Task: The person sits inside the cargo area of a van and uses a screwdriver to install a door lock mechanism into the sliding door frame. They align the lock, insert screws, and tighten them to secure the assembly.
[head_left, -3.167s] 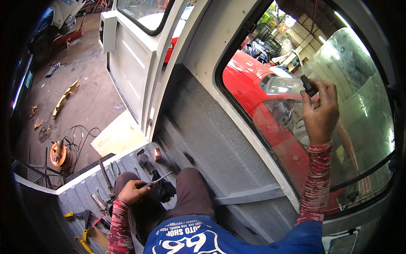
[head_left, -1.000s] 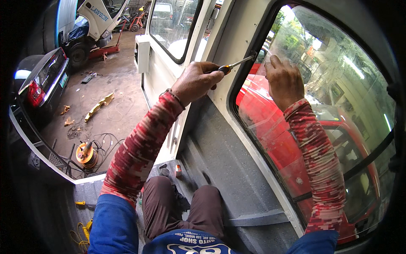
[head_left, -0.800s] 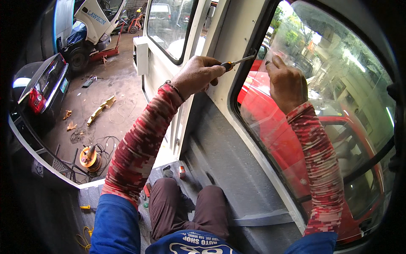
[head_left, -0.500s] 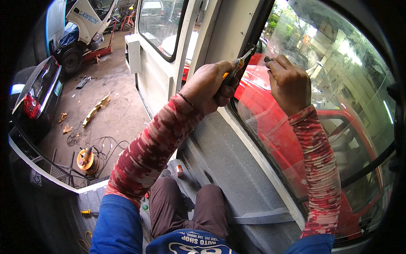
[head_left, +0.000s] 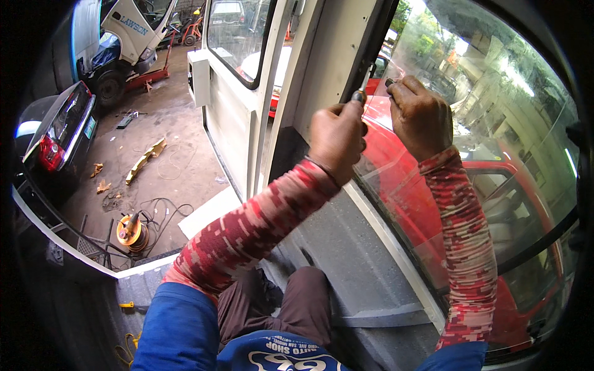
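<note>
My left hand (head_left: pixel 339 139) is closed around the handle of a slim screwdriver-like tool (head_left: pixel 361 96). Its thin silver shaft points up at the black rubber seal (head_left: pixel 354 93) along the window's left edge. Most of the handle is hidden in my fist. To the right, in front of the window glass (head_left: pixel 495 105), my right hand (head_left: pixel 421 117) pinches a small black piece (head_left: pixel 389 82), whose kind I cannot make out. A narrow gap separates that piece from the tool's shaft.
The pale window frame (head_left: pixel 396 247) runs down beside the grey ribbed panel (head_left: pixel 346 247). A door (head_left: pixel 229 117) stands open at left. Outside are a dark car (head_left: pixel 55 136), a yellow-orange reel (head_left: pixel 131 232) with cables, and a red vehicle (head_left: pixel 408 179) behind the glass.
My left hand has moved right, nearer my right hand, and the tool now stands more upright. My right hand has barely shifted. My left forearm now covers a small red item on the floor.
</note>
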Demonstrator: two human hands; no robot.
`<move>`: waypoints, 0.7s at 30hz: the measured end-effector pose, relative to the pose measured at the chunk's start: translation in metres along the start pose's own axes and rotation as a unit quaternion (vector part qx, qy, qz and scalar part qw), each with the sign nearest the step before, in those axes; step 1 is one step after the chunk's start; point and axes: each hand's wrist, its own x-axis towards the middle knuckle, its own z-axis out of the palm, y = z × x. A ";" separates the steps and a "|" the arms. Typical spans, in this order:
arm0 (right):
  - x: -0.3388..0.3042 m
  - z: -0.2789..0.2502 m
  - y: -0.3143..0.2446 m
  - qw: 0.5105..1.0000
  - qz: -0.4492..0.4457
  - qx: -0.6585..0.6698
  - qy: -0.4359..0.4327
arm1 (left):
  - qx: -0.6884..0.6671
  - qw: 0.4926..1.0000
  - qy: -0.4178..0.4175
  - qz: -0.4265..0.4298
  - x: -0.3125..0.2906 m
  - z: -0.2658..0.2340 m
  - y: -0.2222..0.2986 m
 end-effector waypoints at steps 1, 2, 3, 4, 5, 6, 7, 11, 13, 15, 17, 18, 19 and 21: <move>0.000 0.000 0.000 1.000 0.015 -0.001 -0.019 | 0.013 1.000 0.011 0.009 -0.005 0.009 -0.007; -0.001 0.000 0.001 0.998 0.026 0.000 -0.049 | 0.012 1.000 -0.003 0.019 -0.006 0.014 -0.008; -0.001 -0.001 0.002 0.999 0.025 0.000 -0.039 | 0.025 1.000 -0.001 0.004 -0.006 0.021 -0.011; -0.001 -0.001 0.002 0.999 0.024 0.002 -0.037 | -0.021 0.999 -0.021 -0.038 -0.008 0.016 -0.009; -0.002 -0.001 0.002 0.999 0.028 0.009 -0.035 | -0.012 1.000 -0.014 -0.025 -0.008 0.009 -0.006; -0.001 -0.001 0.002 0.999 0.019 0.016 -0.023 | -0.005 0.999 -0.044 -0.011 -0.007 0.003 -0.001; -0.001 -0.002 0.002 1.000 0.009 0.022 -0.014 | 0.023 0.999 -0.019 -0.034 -0.005 -0.007 0.004; 0.000 -0.002 0.001 0.998 0.026 0.033 -0.052 | -0.010 0.998 -0.061 -0.034 -0.004 -0.004 -0.006; 0.000 -0.002 0.001 0.997 0.024 0.039 -0.054 | -0.011 0.998 -0.046 -0.031 -0.003 0.003 -0.017; 0.000 -0.002 0.002 0.997 0.023 0.044 -0.063 | -0.027 0.998 -0.049 -0.016 0.001 0.008 -0.027; 0.001 -0.003 0.002 0.997 0.029 0.059 -0.052 | -0.021 0.999 -0.038 0.008 0.006 0.011 -0.036; 0.001 -0.002 0.002 0.996 0.032 0.067 -0.049 | -0.014 0.999 -0.030 0.020 0.008 0.013 -0.041; 0.002 -0.002 0.002 0.996 0.033 0.068 -0.046 | -0.008 0.999 -0.021 0.037 0.010 0.015 -0.047; 0.003 -0.001 0.002 0.996 0.036 0.067 -0.042 | 0.003 0.996 -0.009 0.091 0.016 0.021 -0.058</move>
